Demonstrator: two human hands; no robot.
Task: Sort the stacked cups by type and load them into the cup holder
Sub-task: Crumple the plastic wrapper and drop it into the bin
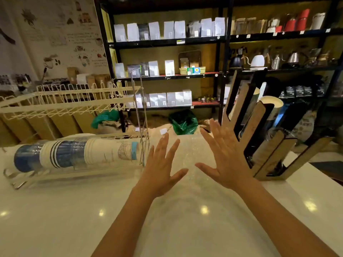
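Cups: one mixed stack (78, 154) lies on its side on the desk (55, 219), at the left under a wire rack (70, 101).
Desk: white and glossy, carrying stack, rack and holder; its middle is bare beneath the hands.
Rack: cream wire, standing over the stack; one thin upright passes just in front of the stack's right end.
Holder: wooden cup holder (263, 145) stands tilted at the right edge of the desk, with several slots; pale and dark cups appear to sit in them already, though how many I cannot tell.
Stack axis: runs left to right, nearly level; the printed white end points right, toward the hands, and the blue end points left.
Stack make-up: blue, white striped, clear and printed white cups, nested together.
Left hand (163, 169): open, fingers spread, palm down, holding nothing; just right of the stack's printed end and clearly the nearer hand.
Right hand (228, 158): open, spread, empty; close beside the holder, well apart from the stack.
Judgement: sorting seems not yet begun; a leftward reach with the left hand looks the natural start.
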